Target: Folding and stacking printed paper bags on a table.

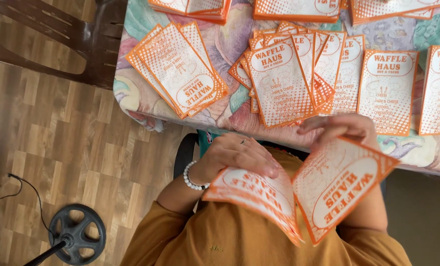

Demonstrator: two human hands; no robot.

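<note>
**Paper sleeves over the lap**

Holding a small sheaf of orange-and-white paper sleeves (pixel 299 194) just above the lap, the person sits close against the table's edge. The left hand (pixel 237 157) lies flat with fingers pressed down on the nearer sleeves, a white bead bracelet (pixel 193 178) at its wrist. The right hand (pixel 340 129) pinches the top edge of one sleeve that tilts up and away from the rest. They look thin and light, limp enough to curl at the corners and probably slick against one another, so an edge or corner seems the best place to take hold.

Beyond the hands, more sleeves (pixel 279 81) lie fanned in loose piles on a pastel floral tablecloth (pixel 229 44). A dark chair (pixel 94 44) stands to the side on wood-pattern flooring (pixel 57 148), where a round black stand base (pixel 77 234) rests.
</note>
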